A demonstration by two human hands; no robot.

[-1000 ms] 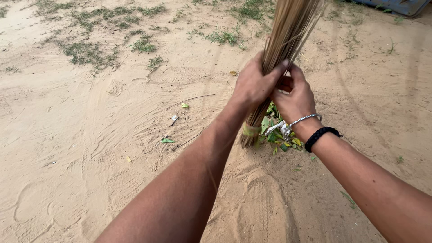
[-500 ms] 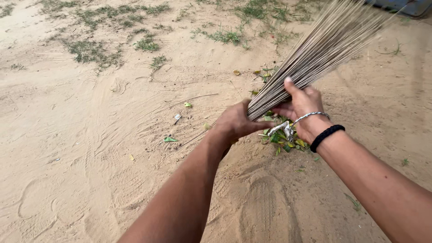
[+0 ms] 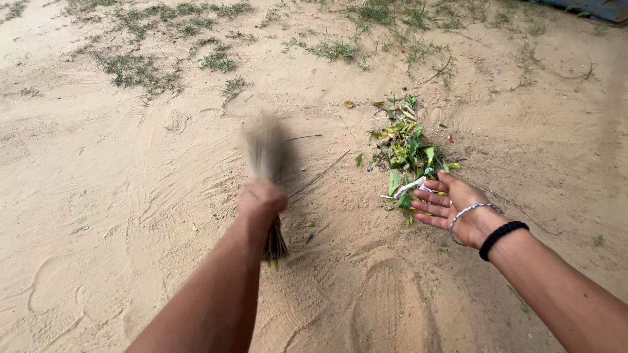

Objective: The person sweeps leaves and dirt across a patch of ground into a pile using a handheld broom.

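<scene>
My left hand (image 3: pixel 261 199) grips a bundled stick broom (image 3: pixel 267 153) near its bound end, and the bristles point away over the sand, blurred by motion. My right hand (image 3: pixel 454 209) is open, palm up, fingers spread, just above the near edge of a pile of green leaves and litter (image 3: pixel 407 153). That wrist wears a silver bangle and a black braided band (image 3: pixel 502 236). A thin stick (image 3: pixel 320 175) lies on the sand between the broom and the pile.
Sandy ground with sweep marks and footprints fills the view. Grass patches (image 3: pixel 137 68) grow at the far left and top. A few loose leaves (image 3: pixel 309 225) lie near the broom's bound end. A dark object's edge (image 3: pixel 589 8) shows at the top right.
The right hand let go of the broom and opened beside the leaf pile. The left hand swung the broom from upper right down to the left, over the sand.
</scene>
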